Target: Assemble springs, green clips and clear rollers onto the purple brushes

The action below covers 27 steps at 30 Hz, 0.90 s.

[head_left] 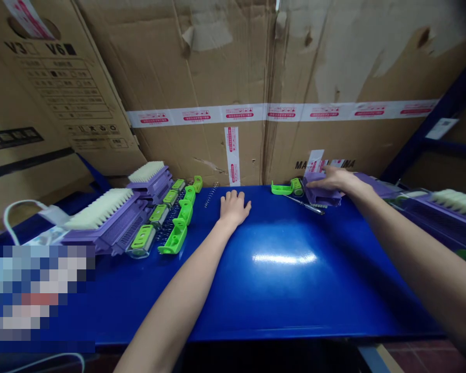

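Note:
My left hand (233, 208) rests palm down on the blue table, its fingers apart and nothing in them. At the back right, my right hand (332, 179) grips a purple brush piece (323, 196) from above. A strip of pale bristles shows under that piece. Just left of it are a bright green curved part (281, 189) and a green-topped clear part (296, 186). A thin screwdriver (306, 205) lies in front of them. Nearest to my left hand on its left is a metal spring (212, 195).
Purple brushes with white bristles (101, 210) stand at left, beside rows of green-topped clear parts (143, 237), springs and green curved parts (174, 237). More purple brushes (442, 210) lie at right. Cardboard (202, 67) walls the back of the blue table (217, 290). A white cable (8, 212) lies left.

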Available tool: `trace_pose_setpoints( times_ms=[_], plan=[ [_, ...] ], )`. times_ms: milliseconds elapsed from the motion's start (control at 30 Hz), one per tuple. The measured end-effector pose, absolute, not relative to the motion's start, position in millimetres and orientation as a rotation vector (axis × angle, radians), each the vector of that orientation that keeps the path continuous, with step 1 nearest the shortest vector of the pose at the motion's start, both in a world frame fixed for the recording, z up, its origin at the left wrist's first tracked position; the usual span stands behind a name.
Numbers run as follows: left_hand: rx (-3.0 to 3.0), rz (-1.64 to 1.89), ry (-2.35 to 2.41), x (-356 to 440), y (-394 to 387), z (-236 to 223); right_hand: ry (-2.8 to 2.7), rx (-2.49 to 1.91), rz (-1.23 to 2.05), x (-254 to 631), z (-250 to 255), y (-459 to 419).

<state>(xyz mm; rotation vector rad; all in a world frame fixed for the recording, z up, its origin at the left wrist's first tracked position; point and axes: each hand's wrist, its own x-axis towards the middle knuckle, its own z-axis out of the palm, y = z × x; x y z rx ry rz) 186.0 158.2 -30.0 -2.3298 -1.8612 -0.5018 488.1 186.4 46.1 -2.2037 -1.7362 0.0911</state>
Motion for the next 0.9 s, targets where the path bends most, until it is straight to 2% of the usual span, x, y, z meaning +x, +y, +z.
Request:
trace_pose_setpoints(
  times_ms=[100, 200, 367, 600, 767, 900],
  plan=[
    [-2.331, -0.501, -1.857, 186, 158, -30, -1.748, -2.411, 0.054, 483, 51, 180],
    [-2.345, -0.524, -1.858, 186, 159, -30, -1.578, -2.441, -0.095, 477, 66, 164],
    [-2.281, -0.712, -1.828, 187, 159, -30, -1.680, -2.073, -0.291, 453, 84, 143],
    [-2.067, -1.411, -1.454, 186, 154, -24, -2.093, -1.317, 0.194, 383, 46, 132],
    [-2.179, -1.363, -1.283, 178, 155, -18, -2.168, -1.124, 0.328, 354, 18, 131],
    [-2.328, -1.260, -1.273, 171, 161, -18, -2.157, -1.037, 0.286, 352, 7, 136]
  ],
)
